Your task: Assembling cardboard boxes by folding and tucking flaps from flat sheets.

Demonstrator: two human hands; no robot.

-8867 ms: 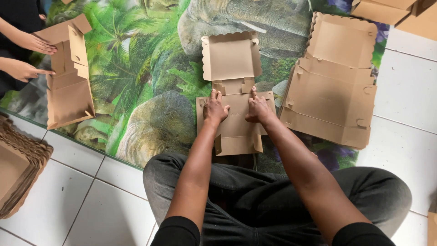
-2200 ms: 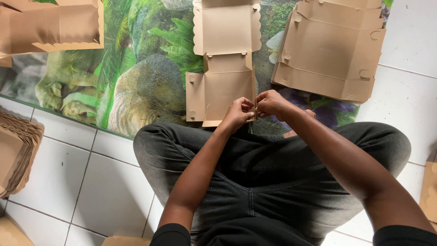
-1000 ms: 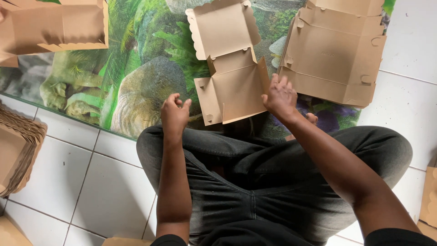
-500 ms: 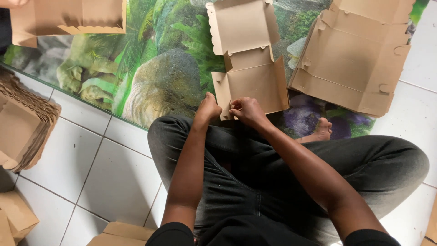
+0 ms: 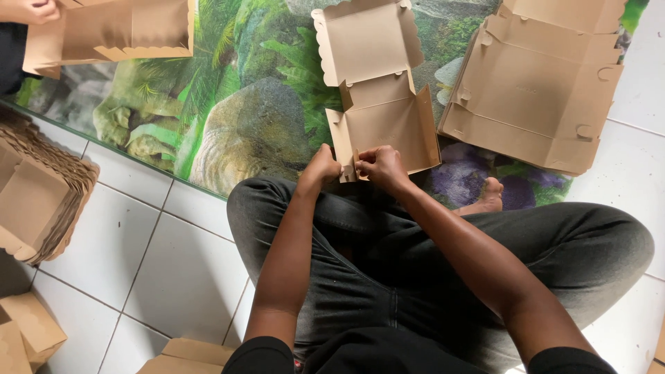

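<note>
The brown half-folded cardboard box with a scalloped lid [image 5: 377, 104] lies on the green jungle-print mat [image 5: 256, 118], near edge over the person's crossed legs. White tiled floor [image 5: 159, 263] lies open to the left (a flat brown cardboard stack [image 5: 537, 90] crowds the right). Left hand [image 5: 322, 166] and right hand [image 5: 379, 165] have their fingers pinched on the box's near-left corner flap.
</note>
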